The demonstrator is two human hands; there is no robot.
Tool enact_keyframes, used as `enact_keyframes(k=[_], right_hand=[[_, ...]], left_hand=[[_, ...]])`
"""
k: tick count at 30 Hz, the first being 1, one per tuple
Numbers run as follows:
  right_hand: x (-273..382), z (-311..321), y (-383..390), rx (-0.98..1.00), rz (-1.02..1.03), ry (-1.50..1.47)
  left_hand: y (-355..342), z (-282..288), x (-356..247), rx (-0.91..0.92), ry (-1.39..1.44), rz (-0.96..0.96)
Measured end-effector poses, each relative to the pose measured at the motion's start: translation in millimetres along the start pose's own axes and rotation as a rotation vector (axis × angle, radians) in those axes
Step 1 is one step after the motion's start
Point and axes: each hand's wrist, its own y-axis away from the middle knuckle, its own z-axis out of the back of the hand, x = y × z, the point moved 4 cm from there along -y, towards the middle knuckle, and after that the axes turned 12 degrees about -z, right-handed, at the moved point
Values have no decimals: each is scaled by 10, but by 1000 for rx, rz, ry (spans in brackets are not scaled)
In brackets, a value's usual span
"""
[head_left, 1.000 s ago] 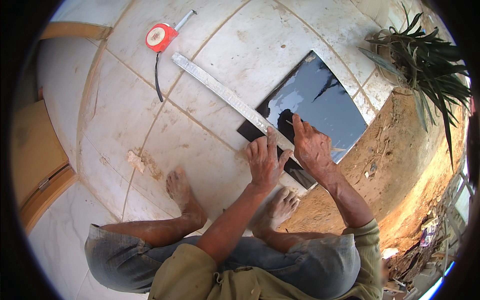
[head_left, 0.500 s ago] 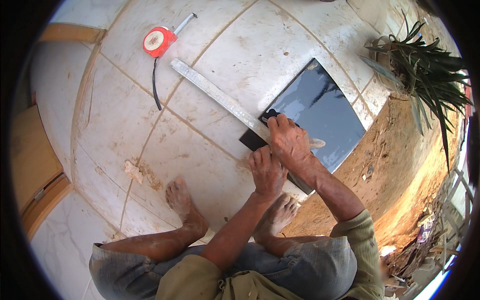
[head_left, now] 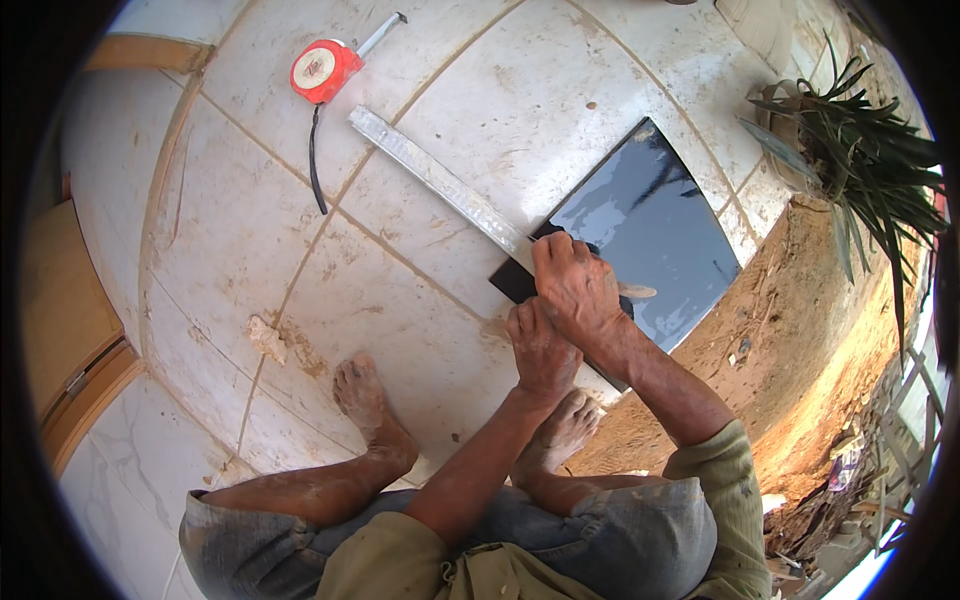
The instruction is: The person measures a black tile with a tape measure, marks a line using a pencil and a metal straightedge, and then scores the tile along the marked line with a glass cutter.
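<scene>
A glossy black tile [head_left: 665, 220] lies on the pale floor in front of me, with a metal bar [head_left: 440, 178] laid slantwise across its left part. A narrow dark strip of the tile shows on the bar's near side. My left hand [head_left: 545, 350] is closed over the near part of the bar, pressing on it; its fingertips are partly hidden. Just beyond it, touching it, my right hand [head_left: 577, 285] is closed around a hand tool with a pale rounded handle end [head_left: 637, 291] sticking out to the right. The fingers largely cover the tool's tip, close to the bar.
A red tape measure [head_left: 318, 72] with a black strap lies at the far left, its blade partly out. A spiky potted plant [head_left: 835, 150] stands at the far right. Bare earth [head_left: 750, 350] borders the tiles on the right. A pale lump [head_left: 265, 338] lies near my left foot.
The whole view has shifted slightly. My right hand has moved a little toward me and left along the bar with the tool. My left hand stays on the bar.
</scene>
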Motion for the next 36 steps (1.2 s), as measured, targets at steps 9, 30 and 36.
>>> enact_keyframes(k=[9, 30, 36], right_hand=[[9, -39, 50, 91, 13, 48], [-776, -64, 1494, 234, -58, 76], [-1173, -40, 2284, 441, -155, 96]], left_hand=[[33, -14, 0, 10, -8, -24], [-31, 39, -3, 65, -49, 3], [-23, 13, -22, 66, -40, -13]])
